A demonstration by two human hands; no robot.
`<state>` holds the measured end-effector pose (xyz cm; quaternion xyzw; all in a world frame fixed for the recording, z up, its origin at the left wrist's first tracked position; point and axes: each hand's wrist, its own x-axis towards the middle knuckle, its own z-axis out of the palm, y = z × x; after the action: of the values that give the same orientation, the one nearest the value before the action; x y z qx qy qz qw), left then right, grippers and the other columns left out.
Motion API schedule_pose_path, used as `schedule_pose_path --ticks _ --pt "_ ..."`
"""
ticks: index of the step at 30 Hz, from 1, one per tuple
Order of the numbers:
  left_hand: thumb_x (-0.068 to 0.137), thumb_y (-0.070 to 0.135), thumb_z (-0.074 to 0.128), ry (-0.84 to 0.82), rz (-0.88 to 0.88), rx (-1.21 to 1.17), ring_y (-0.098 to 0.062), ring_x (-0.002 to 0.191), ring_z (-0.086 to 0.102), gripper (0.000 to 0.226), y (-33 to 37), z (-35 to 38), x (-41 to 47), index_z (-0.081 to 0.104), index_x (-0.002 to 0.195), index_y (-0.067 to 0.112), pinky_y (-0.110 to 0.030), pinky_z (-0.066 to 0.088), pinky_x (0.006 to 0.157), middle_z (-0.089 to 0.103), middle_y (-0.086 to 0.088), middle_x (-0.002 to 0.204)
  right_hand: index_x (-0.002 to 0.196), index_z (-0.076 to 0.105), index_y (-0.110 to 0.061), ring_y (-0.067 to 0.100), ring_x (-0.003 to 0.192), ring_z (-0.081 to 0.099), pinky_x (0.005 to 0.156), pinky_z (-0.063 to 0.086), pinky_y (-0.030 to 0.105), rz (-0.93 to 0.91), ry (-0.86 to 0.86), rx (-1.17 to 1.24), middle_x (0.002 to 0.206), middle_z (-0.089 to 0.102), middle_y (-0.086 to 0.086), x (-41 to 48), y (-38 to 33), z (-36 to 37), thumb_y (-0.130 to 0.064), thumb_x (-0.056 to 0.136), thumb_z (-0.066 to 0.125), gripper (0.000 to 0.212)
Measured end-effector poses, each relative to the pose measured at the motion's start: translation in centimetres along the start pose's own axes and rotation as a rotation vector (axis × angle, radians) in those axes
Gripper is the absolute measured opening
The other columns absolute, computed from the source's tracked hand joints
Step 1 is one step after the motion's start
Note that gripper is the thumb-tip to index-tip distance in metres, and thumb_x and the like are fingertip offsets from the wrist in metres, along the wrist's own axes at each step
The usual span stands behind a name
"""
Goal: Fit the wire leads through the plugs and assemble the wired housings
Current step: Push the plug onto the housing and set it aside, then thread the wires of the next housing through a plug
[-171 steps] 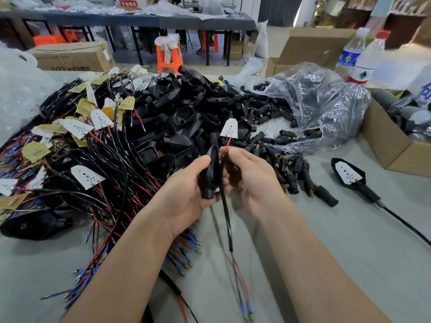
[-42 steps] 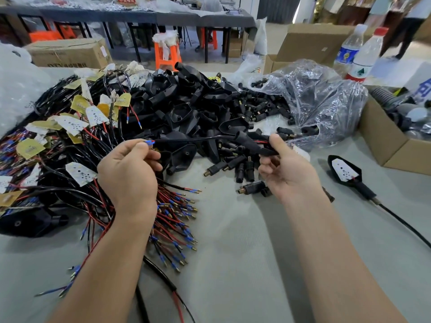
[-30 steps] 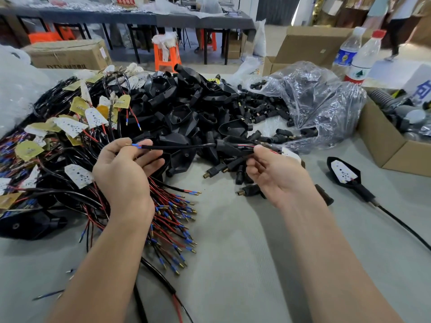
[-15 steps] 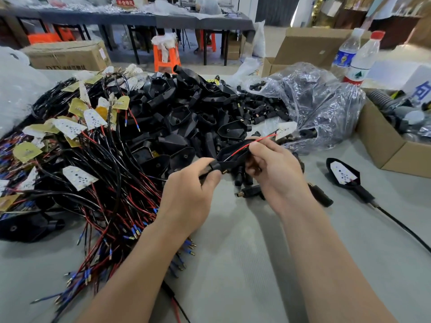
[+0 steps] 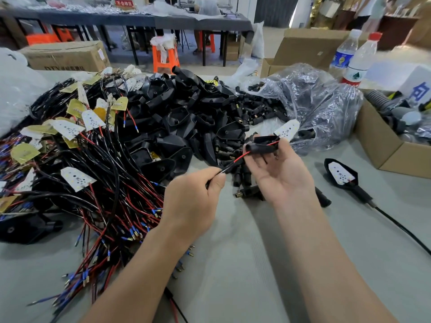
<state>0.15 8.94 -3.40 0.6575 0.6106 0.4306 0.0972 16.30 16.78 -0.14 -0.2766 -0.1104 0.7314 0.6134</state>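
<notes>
Two hands split it: the left hand (image 5: 193, 197) pinches the wire leads (image 5: 235, 160), likely to draw them through the housing (image 5: 263, 145) gripped by the right hand (image 5: 277, 173), just right.

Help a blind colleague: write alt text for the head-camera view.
The right hand holds a black plastic housing while the left hand pinches the red and black wire lead coming out of it, over a grey table heaped with similar parts.
</notes>
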Motion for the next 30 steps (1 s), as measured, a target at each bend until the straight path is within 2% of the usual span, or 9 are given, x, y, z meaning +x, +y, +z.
schedule_pose_path --ticks 4,10,13,15,17,19,23,26,30 --pt "0.101 0.041 0.05 -0.044 -0.006 0.025 -0.025 0.059 0.051 0.035 0.6 0.2 -0.3 0.068 0.083 0.017 -0.04 0.041 0.057 0.05 0.0 0.054 0.094 0.066 -0.008 0.032 0.099 0.067 0.081 0.061 0.045 -0.076 0.003 -0.003 0.099 0.072 0.011 -0.2 -0.1 -0.1 -0.028 0.102 0.061 0.022" --pt "0.097 0.034 0.058 -0.153 0.171 -0.002 -0.014 0.052 0.036 0.033 2.0 -0.7 -1.2 0.058 0.069 0.017 -0.028 0.032 0.052 0.036 0.007 0.049 0.097 0.063 -0.005 0.021 0.066 0.062 0.065 0.059 0.036 -0.109 0.136 -0.161 0.081 0.069 0.012 0.1 -1.0 -0.3 -0.026 0.101 0.064 0.021" --pt "0.093 0.034 0.061 -0.267 0.284 0.111 -0.017 0.055 0.04 0.032 2.4 -0.5 -1.3 0.059 0.066 0.017 -0.032 0.038 0.055 0.044 0.002 0.052 0.093 0.059 -0.006 0.024 0.072 0.054 0.056 0.056 0.031 -0.081 0.207 -0.057 0.083 0.062 0.012 0.3 -1.9 -0.8 -0.022 0.102 0.06 0.018" --pt "0.09 0.031 0.062 -0.389 0.279 0.078 -0.014 0.052 0.037 0.037 2.3 -0.6 -1.2 0.047 0.058 0.018 -0.026 0.028 0.052 0.04 0.001 0.052 0.107 0.061 -0.002 0.027 0.083 0.057 0.053 0.055 0.029 -0.064 0.155 -0.013 0.097 0.064 0.016 0.4 -2.3 -1.0 -0.022 0.103 0.058 0.02" --pt "0.085 0.028 0.066 -0.555 0.195 -0.133 -0.011 0.048 0.029 0.034 2.1 -0.7 -1.2 0.053 0.061 0.007 -0.023 0.021 0.049 0.035 -0.002 0.051 0.119 0.062 0.002 0.029 0.086 0.06 0.053 0.056 0.029 -0.039 0.098 -0.009 0.102 0.065 0.018 0.6 -2.3 -1.1 -0.021 0.104 0.056 0.028" --pt "0.078 0.033 0.068 -0.788 0.023 -0.412 -0.01 0.051 0.042 0.033 2.1 -0.9 -1.0 0.071 0.076 0.0 -0.022 0.032 0.052 0.052 -0.006 0.054 0.113 0.062 0.005 0.027 0.074 0.065 0.051 0.055 0.026 0.012 0.039 -0.056 0.096 0.066 0.019 0.5 -2.2 -0.9 -0.023 0.105 0.051 0.031" --pt "0.101 0.038 0.054 -1.039 -0.298 -0.586 -0.021 0.082 0.072 0.04 2.3 -0.4 0.1 0.082 0.08 0.019 -0.022 0.055 0.062 0.078 -0.02 0.1 0.115 0.06 0.006 0.023 0.065 0.064 0.046 0.051 0.021 0.15 -0.03 -0.162 0.093 0.068 0.02 0.5 -1.5 -0.7 -0.029 0.107 0.044 0.04" --pt "0.101 0.061 0.04 -0.795 -0.37 -0.687 -0.025 0.085 0.076 0.063 1.3 -0.9 0.5 0.082 0.094 0.014 -0.029 0.059 0.059 0.079 -0.013 0.098 0.108 0.064 0.006 0.023 0.061 0.064 0.04 0.046 0.019 0.224 -0.06 -0.27 0.09 0.069 0.02 0.2 -0.8 -0.3 -0.031 0.107 0.044 0.042" --pt "0.105 0.036 0.056 -0.296 -0.595 -0.791 -0.022 0.089 0.077 0.032 0.5 -0.5 1.0 0.073 0.119 0.012 -0.037 0.063 0.059 0.078 -0.01 0.099 0.114 0.066 0.008 0.027 0.065 0.069 0.039 0.048 0.024 0.251 -0.044 -0.383 0.09 0.07 0.023 -0.7 0.7 0.3 -0.029 0.103 0.056 0.039"
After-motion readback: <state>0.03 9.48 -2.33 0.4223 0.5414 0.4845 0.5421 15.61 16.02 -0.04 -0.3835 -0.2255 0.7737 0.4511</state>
